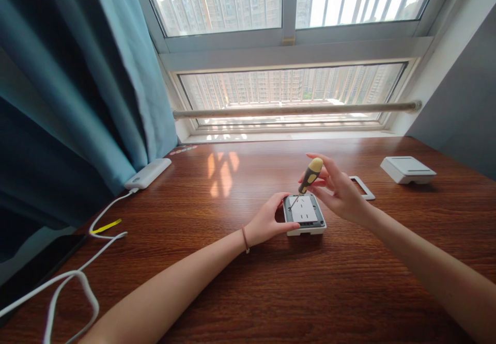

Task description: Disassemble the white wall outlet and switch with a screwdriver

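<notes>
A wall socket (304, 209) with a white face and a grey frame sits on a white back box on the wooden table. My left hand (269, 219) grips its left side, thumb along the near edge and fingers at the far left corner. In my right hand (337, 186) is a screwdriver (310, 175) with a yellow and grey handle, held tilted by the fingers. Its thin shaft points down to the left side of the socket, near a screw hole. Whether the tip sits in a screw I cannot tell.
Behind my right hand lies a white cover frame (364, 189). A white boxed switch or socket (407, 169) stands at the right. On the left are a white power bank (148, 173), its white cable (96, 215), a yellow strip (110, 226) and a blue curtain (143, 75).
</notes>
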Demonstrator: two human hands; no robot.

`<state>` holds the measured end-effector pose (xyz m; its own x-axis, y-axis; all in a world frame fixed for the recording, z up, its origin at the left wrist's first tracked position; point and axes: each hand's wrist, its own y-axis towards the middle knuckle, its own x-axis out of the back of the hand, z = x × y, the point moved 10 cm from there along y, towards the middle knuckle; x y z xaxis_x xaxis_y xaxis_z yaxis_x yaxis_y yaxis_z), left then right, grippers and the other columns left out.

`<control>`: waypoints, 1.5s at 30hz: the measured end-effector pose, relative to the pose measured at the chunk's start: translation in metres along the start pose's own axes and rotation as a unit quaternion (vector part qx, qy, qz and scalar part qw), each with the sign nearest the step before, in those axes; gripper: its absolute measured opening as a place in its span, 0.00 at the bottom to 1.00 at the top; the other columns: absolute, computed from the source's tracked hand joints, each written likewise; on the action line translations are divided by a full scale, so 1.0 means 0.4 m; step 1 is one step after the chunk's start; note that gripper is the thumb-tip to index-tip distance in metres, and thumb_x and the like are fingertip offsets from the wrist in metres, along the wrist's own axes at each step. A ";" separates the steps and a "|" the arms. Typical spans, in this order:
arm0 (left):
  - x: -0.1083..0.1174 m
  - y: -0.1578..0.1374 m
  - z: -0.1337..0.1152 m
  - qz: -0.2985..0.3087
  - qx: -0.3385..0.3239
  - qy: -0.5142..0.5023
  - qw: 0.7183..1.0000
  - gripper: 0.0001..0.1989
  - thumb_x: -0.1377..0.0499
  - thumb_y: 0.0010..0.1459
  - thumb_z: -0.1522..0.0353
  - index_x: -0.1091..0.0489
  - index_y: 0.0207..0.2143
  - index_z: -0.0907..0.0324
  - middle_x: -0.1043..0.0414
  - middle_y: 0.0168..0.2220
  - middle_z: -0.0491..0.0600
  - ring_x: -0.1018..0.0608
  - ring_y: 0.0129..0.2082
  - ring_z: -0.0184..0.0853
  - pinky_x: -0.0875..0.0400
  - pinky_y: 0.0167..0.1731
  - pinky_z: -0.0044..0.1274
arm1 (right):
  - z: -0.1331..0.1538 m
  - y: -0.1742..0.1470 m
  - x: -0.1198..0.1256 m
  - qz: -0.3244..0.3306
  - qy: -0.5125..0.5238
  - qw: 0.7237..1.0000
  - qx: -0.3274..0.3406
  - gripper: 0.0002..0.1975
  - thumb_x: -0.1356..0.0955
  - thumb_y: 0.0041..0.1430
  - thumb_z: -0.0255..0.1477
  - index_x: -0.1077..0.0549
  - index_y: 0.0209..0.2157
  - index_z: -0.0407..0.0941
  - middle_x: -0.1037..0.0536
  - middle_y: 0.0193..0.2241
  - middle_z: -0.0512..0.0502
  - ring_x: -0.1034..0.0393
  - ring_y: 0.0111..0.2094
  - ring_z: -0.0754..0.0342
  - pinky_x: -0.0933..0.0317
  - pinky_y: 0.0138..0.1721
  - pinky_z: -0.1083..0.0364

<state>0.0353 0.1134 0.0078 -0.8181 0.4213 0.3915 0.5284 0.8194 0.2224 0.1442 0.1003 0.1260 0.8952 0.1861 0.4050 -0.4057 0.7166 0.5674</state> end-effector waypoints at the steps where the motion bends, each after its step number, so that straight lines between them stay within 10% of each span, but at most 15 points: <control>1: 0.001 0.000 0.000 -0.001 0.001 0.000 1.000 0.36 0.34 0.45 0.61 0.44 0.55 0.58 0.39 0.53 0.55 0.33 0.52 0.42 0.38 0.53 0.34 | 0.000 0.000 0.000 -0.002 -0.006 1.000 0.001 0.27 0.36 0.57 0.23 0.49 0.56 0.48 0.28 0.34 0.48 0.29 0.37 0.54 0.31 0.39 0.54; 7: 0.003 0.002 0.003 -0.002 0.003 -0.002 1.000 0.36 0.34 0.45 0.62 0.44 0.55 0.58 0.39 0.54 0.55 0.33 0.53 0.42 0.38 0.54 0.34 | -0.021 -0.009 0.005 -0.045 -0.078 0.996 -0.002 0.15 0.35 0.58 0.30 0.40 0.47 0.47 0.29 0.31 0.50 0.30 0.30 0.57 0.32 0.35 0.54; 12: 0.002 0.000 0.014 -0.005 0.008 -0.018 1.000 0.38 0.33 0.44 0.62 0.44 0.56 0.57 0.39 0.54 0.56 0.34 0.53 0.43 0.40 0.55 0.35 | -0.020 -0.016 0.046 -0.142 -0.068 0.988 -0.007 0.26 0.30 0.52 0.30 0.44 0.50 0.49 0.28 0.30 0.52 0.29 0.30 0.56 0.30 0.33 0.54; 28: 0.001 0.000 0.010 -0.008 -0.004 -0.033 0.999 0.35 0.33 0.44 0.64 0.41 0.54 0.57 0.39 0.55 0.56 0.34 0.54 0.43 0.41 0.56 0.36 | 0.002 -0.001 0.056 -0.100 -0.061 0.993 0.024 0.25 0.32 0.54 0.25 0.38 0.54 0.52 0.28 0.42 0.47 0.31 0.41 0.52 0.32 0.43 0.50; 34: 0.001 0.000 0.009 -0.010 0.000 -0.023 1.000 0.36 0.33 0.44 0.63 0.42 0.55 0.57 0.39 0.55 0.55 0.34 0.54 0.43 0.40 0.55 0.36 | 0.013 -0.014 0.093 -0.189 -0.098 0.977 0.009 0.16 0.29 0.50 0.30 0.29 0.43 0.49 0.28 0.34 0.48 0.30 0.36 0.52 0.31 0.41 0.49; 41: -0.004 0.003 -0.001 -0.001 -0.001 -0.016 1.000 0.34 0.33 0.45 0.62 0.42 0.53 0.57 0.38 0.54 0.54 0.33 0.52 0.42 0.37 0.52 0.34 | -0.008 0.004 0.061 -0.076 0.044 0.996 -0.001 0.19 0.33 0.56 0.26 0.34 0.50 0.48 0.24 0.41 0.46 0.29 0.44 0.51 0.33 0.48 0.49; 45: -0.005 0.003 0.007 -0.007 0.000 -0.021 1.000 0.34 0.33 0.44 0.62 0.42 0.53 0.57 0.38 0.54 0.54 0.32 0.51 0.42 0.36 0.51 0.34 | 0.015 -0.008 0.079 -0.143 -0.054 0.988 0.018 0.19 0.31 0.53 0.29 0.31 0.48 0.50 0.26 0.40 0.46 0.30 0.41 0.51 0.33 0.45 0.47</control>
<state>0.0368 0.1146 0.0046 -0.8338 0.4267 0.3503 0.5174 0.8252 0.2266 0.1728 0.0997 0.1414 0.9499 -0.0946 0.2978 -0.1473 0.7050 0.6937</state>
